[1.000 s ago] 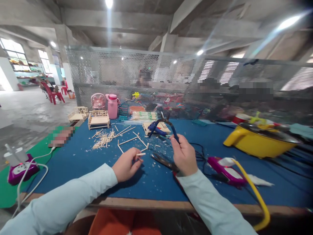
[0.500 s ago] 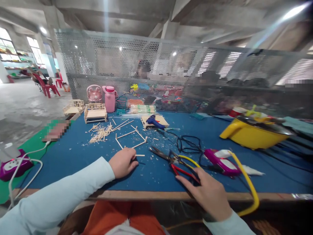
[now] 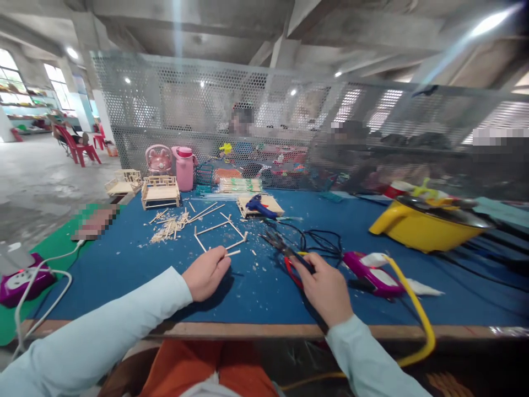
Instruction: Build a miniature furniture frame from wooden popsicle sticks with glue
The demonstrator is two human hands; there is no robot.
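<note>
My left hand [image 3: 208, 273] is closed on a short wooden stick [image 3: 233, 253], whose end sticks out past the fingertips. Just beyond it lies a loose outline of thin sticks [image 3: 212, 226] on the blue table mat. In my right hand [image 3: 326, 286] are pliers [image 3: 284, 246] with red and yellow handles, fingers wrapped round them and the dark jaws pointing to the upper left. A heap of stick pieces [image 3: 170, 227] is at the left. Behind the outline, a blue glue gun [image 3: 263, 208] rests on a small wooden platform [image 3: 278, 204].
Two small wooden furniture models [image 3: 161, 192] and a pink flask [image 3: 185, 170] stand at the back left. A yellow pan [image 3: 430, 226], a purple power strip [image 3: 374, 275] and a black cable [image 3: 318, 241] occupy the right. Perforated metal [image 3: 206, 105] screens the back.
My right hand has moved left and closed round the pliers' handles, which were spread wide before. The stick in my left hand now tilts upward and sits slightly farther from me.
</note>
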